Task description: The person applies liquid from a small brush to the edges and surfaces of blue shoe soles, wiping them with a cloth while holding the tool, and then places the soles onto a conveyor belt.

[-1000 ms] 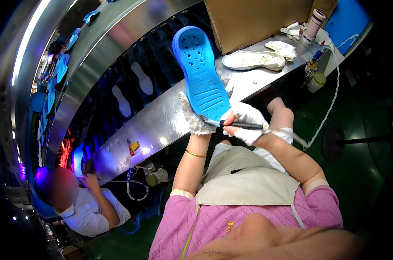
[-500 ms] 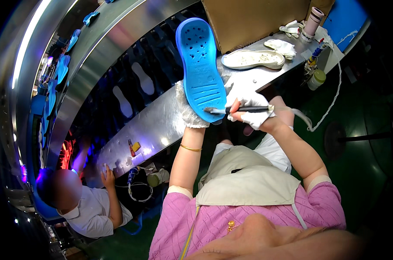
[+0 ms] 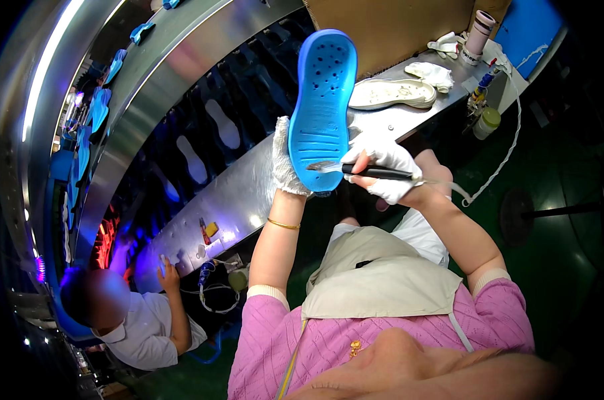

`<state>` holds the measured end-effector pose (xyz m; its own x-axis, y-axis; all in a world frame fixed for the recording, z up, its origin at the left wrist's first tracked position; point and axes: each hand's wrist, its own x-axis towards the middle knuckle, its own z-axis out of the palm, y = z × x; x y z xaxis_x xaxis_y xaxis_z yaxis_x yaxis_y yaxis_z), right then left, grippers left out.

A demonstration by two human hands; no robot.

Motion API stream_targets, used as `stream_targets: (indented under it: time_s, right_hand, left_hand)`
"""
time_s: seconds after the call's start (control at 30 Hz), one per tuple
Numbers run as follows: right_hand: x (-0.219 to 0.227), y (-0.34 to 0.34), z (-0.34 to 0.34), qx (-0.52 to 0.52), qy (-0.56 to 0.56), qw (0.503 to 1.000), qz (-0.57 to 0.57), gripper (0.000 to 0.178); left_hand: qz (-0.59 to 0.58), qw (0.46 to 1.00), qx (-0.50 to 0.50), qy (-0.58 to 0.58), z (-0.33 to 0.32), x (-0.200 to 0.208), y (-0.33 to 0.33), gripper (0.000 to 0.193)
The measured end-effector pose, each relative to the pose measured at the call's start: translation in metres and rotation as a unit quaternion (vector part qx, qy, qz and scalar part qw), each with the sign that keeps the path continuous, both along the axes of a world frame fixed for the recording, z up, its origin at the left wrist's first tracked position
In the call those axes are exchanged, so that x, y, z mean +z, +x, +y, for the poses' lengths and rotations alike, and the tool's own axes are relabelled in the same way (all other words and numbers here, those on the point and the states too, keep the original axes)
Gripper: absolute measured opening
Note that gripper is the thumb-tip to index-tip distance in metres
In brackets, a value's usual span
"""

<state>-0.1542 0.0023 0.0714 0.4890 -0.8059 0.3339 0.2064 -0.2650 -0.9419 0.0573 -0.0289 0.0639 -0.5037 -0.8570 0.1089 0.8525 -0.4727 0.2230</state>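
A blue shoe sole [image 3: 320,123] with holes in its front half is held up over the metal ledge, its inner face toward me. My left hand [image 3: 286,160], in a whitish knit glove, grips it by the left side of its heel; some fingers are hidden behind it. In my right hand [image 3: 385,167], gloved in white with bare fingertips, is a brush [image 3: 375,171] with a black handle. A thin tube runs off from the handle's rear end. The brush's bristles lie at the heel end of the sole, seemingly touching its inner face.
A white sole [image 3: 392,93] and white gloves [image 3: 430,75] lie on the metal ledge [image 3: 248,180] beside a pink bottle [image 3: 480,32]. Behind stands a cardboard sheet [image 3: 375,33]. Soles ride a conveyor [image 3: 132,67] at left. A co-worker [image 3: 145,327] sits at lower left.
The blue sole has shifted right and turned more upright, with my left hand turning along. The brush has moved slightly left across the heel.
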Motion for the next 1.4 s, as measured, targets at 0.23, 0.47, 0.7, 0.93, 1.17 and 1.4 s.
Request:
stream_targets:
  time_s: [0.23,0.47,0.7,0.93,1.17,1.4]
  right_hand:
    - [-0.01,0.008,0.0,0.051,0.028,0.995,0.077,0.018]
    - [0.021,-0.01,-0.004,0.067,0.281,0.947,0.14,0.018]
    - [0.021,0.005,-0.01,0.078,0.081,0.959,0.258,0.016]
    - [0.025,-0.003,-0.019,0.092,0.027,0.972,0.216,0.011]
    - [0.038,-0.028,-0.03,0.058,0.021,0.935,0.349,0.014]
    - [0.022,-0.001,0.028,-0.111,0.017,0.979,0.167,0.018]
  left_hand:
    - [-0.059,0.997,-0.049,0.018,-0.013,0.006,0.007,0.078]
    - [-0.215,0.973,-0.061,0.058,-0.019,0.0,0.009,0.063]
    - [-0.38,0.922,-0.026,0.063,-0.027,-0.01,0.013,0.041]
    - [-0.476,0.878,-0.023,0.049,-0.012,0.008,0.008,0.038]
    - [-0.458,0.881,-0.111,0.045,-0.008,0.012,0.015,0.051]
    - [-0.105,0.993,0.037,0.04,0.019,-0.028,-0.005,0.065]
